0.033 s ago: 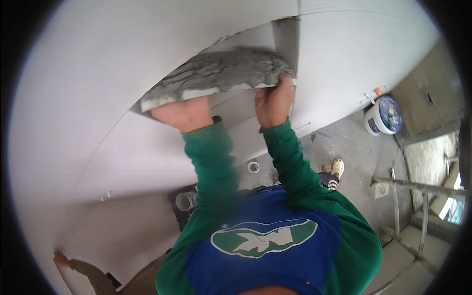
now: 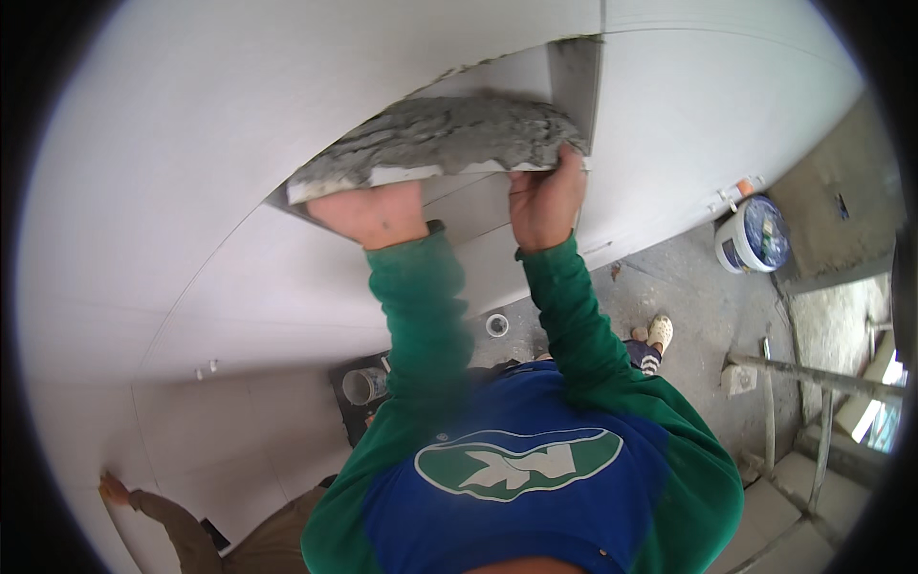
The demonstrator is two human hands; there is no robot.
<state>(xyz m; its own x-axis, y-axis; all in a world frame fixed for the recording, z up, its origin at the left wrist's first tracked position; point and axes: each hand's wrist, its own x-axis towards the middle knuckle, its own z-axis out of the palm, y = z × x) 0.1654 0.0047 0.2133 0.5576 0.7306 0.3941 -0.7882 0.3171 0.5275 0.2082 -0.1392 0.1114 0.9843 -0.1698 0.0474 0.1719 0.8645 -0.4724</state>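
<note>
Recess edges (image 2: 587,86) closely flank the slab (image 2: 449,136), left grip (image 2: 373,215) and right grip (image 2: 548,204) holding it.

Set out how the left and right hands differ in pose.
The left hand is at the left part of the mortar-covered slab; the right hand is at its right end. The left hand bends leftward; the right hand points up the picture. The left hand's fingers are hidden, while the right hand shows a digit over the slab's edge. Both come from green sleeves.
</note>
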